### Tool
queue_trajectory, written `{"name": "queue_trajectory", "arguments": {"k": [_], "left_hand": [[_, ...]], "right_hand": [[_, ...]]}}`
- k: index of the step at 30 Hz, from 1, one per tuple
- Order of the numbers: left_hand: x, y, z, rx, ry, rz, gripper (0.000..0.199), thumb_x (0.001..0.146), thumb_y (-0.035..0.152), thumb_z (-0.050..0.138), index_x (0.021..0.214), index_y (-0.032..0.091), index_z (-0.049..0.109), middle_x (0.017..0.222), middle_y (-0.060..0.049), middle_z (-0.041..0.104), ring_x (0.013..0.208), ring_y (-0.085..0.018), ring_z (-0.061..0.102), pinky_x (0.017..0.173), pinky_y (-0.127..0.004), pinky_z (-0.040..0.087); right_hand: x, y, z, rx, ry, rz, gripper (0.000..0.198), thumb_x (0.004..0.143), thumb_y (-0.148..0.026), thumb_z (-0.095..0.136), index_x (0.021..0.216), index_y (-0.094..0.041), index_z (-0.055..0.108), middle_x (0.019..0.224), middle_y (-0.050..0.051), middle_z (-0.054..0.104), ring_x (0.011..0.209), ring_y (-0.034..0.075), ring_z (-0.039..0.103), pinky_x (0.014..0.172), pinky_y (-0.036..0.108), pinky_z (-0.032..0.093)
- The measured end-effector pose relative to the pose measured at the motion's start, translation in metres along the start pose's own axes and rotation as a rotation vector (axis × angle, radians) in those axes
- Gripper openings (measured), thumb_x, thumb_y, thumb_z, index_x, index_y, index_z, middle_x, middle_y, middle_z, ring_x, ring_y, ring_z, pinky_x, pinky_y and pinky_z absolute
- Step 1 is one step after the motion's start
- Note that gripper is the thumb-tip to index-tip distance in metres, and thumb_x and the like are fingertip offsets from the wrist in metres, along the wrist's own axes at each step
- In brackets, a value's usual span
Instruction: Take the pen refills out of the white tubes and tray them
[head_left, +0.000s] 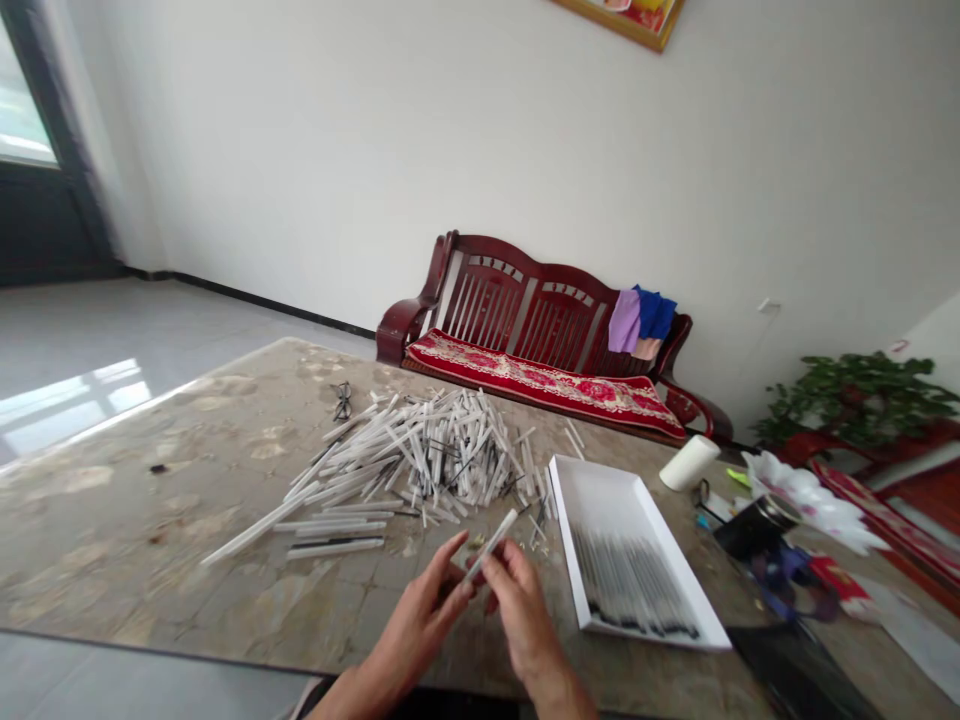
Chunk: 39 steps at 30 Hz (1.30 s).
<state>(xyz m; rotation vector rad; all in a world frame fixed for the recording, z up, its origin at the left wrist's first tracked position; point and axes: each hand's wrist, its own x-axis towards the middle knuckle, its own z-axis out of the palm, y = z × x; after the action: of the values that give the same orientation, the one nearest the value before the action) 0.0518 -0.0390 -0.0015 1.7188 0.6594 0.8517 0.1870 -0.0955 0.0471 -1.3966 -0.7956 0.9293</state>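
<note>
Above the table's near edge, a slim translucent white tube (pixel 495 541) slants up and to the right between my hands. My left hand (pixel 433 605) has its thumb and fingers closed at the tube's lower end. Thumb and fingers of my right hand (pixel 519 600) pinch the tube a little higher. Just beyond my hands lies a large loose heap of similar tubes (pixel 450 450), some with dark pieces among them. To the right, a white open box (pixel 645 490) holds a row of thin greyish sticks or tubes with dark ends (pixel 637 580).
On the patterned table (pixel 225 440) are eyeglasses (pixel 343 401) at the back, and a white roll (pixel 690 462), a black cylinder (pixel 756 525) and a black pouch (pixel 802 670) on the right. Behind stands a red wooden bench (pixel 525 300); a plant (pixel 862 395) is far right.
</note>
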Motion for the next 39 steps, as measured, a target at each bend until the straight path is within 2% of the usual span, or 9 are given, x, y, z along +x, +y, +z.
{"name": "queue_trajectory", "arguments": {"k": [3, 6, 9, 12, 18, 25, 29, 34, 39], "left_hand": [[0.0, -0.007, -0.022, 0.161, -0.004, 0.004, 0.046, 0.091, 0.037, 0.05, 0.135, 0.023, 0.054, 0.096, -0.004, 0.073, 0.083, -0.019, 0.068, 0.077, -0.028, 0.053], [0.0, -0.021, -0.051, 0.411, 0.076, -0.062, 0.032, 0.09, 0.031, 0.049, 0.115, 0.025, 0.068, 0.102, -0.005, 0.075, 0.092, -0.022, 0.07, 0.085, -0.032, 0.054], [0.001, -0.034, -0.071, 0.529, 0.154, -0.083, 0.033, 0.092, 0.032, 0.044, 0.111, 0.027, 0.07, 0.109, -0.004, 0.075, 0.101, -0.024, 0.07, 0.089, -0.035, 0.054], [0.001, -0.038, -0.076, 0.549, 0.157, -0.092, 0.032, 0.093, 0.033, 0.044, 0.109, 0.028, 0.071, 0.109, -0.002, 0.076, 0.101, -0.023, 0.071, 0.089, -0.033, 0.054], [-0.001, -0.029, -0.073, 0.564, 0.115, -0.086, 0.029, 0.092, 0.03, 0.047, 0.104, 0.028, 0.073, 0.098, -0.002, 0.076, 0.094, -0.022, 0.072, 0.085, -0.031, 0.054], [-0.002, -0.026, -0.074, 0.543, 0.111, -0.072, 0.028, 0.092, 0.029, 0.047, 0.101, 0.028, 0.073, 0.096, -0.002, 0.075, 0.091, -0.021, 0.072, 0.082, -0.03, 0.054], [-0.003, -0.027, -0.072, 0.53, 0.113, -0.064, 0.027, 0.092, 0.028, 0.048, 0.1, 0.028, 0.073, 0.095, -0.002, 0.076, 0.091, -0.021, 0.072, 0.082, -0.029, 0.053], [-0.004, -0.027, -0.072, 0.541, 0.116, -0.039, 0.025, 0.091, 0.025, 0.05, 0.098, 0.028, 0.074, 0.094, -0.002, 0.076, 0.089, -0.021, 0.072, 0.081, -0.029, 0.054], [-0.006, -0.026, -0.067, 0.589, 0.105, -0.009, 0.024, 0.091, 0.022, 0.052, 0.098, 0.026, 0.074, 0.09, -0.004, 0.075, 0.086, -0.022, 0.072, 0.079, -0.029, 0.054]], "right_hand": [[0.036, -0.023, -0.048, -0.133, 0.171, -0.064, 0.047, 0.075, -0.065, 0.064, 0.086, -0.019, 0.063, 0.083, 0.006, 0.073, 0.068, 0.019, 0.067, 0.044, 0.021, 0.042], [0.086, -0.041, -0.107, -0.448, 0.411, -0.061, 0.052, 0.071, -0.07, 0.056, 0.085, -0.02, 0.06, 0.082, 0.006, 0.072, 0.069, 0.019, 0.069, 0.045, 0.022, 0.045], [0.13, -0.045, -0.151, -0.617, 0.458, 0.011, 0.039, 0.077, -0.057, 0.055, 0.083, -0.02, 0.061, 0.074, 0.004, 0.07, 0.064, 0.017, 0.068, 0.045, 0.021, 0.044], [0.157, -0.036, -0.167, -0.837, 0.427, 0.122, 0.023, 0.08, -0.041, 0.057, 0.078, -0.02, 0.065, 0.06, 0.0, 0.065, 0.056, 0.016, 0.065, 0.047, 0.02, 0.043], [0.171, -0.013, -0.165, -1.206, 0.32, 0.226, 0.02, 0.083, -0.031, 0.059, 0.07, -0.021, 0.07, 0.063, 0.003, 0.069, 0.067, 0.018, 0.067, 0.059, 0.023, 0.042], [0.16, -0.021, -0.157, -1.437, 0.267, 0.144, 0.024, 0.089, -0.028, 0.054, 0.078, -0.02, 0.074, 0.084, 0.008, 0.075, 0.081, 0.02, 0.068, 0.062, 0.024, 0.038], [0.142, -0.032, -0.129, -1.498, 0.257, -0.001, 0.03, 0.096, -0.031, 0.043, 0.105, -0.025, 0.071, 0.104, 0.006, 0.075, 0.095, 0.018, 0.069, 0.069, 0.023, 0.042], [0.119, -0.019, -0.085, -1.611, 0.115, -0.075, 0.017, 0.089, -0.032, 0.057, 0.095, -0.024, 0.071, 0.102, 0.007, 0.075, 0.096, 0.021, 0.069, 0.075, 0.025, 0.045], [0.112, -0.006, -0.072, -1.724, 0.065, -0.021, 0.017, 0.088, -0.025, 0.059, 0.097, -0.019, 0.071, 0.103, 0.014, 0.074, 0.096, 0.027, 0.071, 0.076, 0.033, 0.049]]}}
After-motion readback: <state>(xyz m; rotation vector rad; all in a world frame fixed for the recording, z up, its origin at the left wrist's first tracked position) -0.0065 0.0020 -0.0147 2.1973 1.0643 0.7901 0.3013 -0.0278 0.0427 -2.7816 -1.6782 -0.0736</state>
